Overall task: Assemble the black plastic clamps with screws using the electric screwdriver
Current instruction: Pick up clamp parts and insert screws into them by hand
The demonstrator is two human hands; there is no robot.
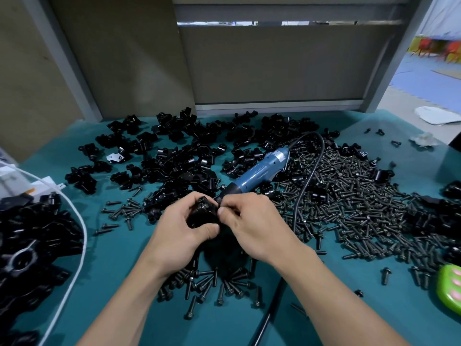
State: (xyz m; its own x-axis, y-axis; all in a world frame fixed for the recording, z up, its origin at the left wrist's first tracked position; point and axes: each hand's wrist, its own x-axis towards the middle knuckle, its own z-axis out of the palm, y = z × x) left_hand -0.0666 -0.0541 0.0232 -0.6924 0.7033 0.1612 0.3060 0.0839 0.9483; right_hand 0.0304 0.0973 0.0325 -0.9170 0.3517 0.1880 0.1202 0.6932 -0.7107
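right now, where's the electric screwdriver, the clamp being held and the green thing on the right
electric screwdriver (259, 168): head view, on its blue body.
black clamp (202, 211): head view, on its visible top face.
green thing (450, 280): head view, on its green shell at the right edge.

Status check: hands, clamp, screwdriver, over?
Left hand grips black clamp. Right hand pinches clamp's right edge. Electric screwdriver lies on table behind hands, unheld.

Even, fairly bright indoor light.
Wide-angle bending showed at the edges; the upper right was blurred; a soft shadow lay on the table (119, 258) at lower centre.
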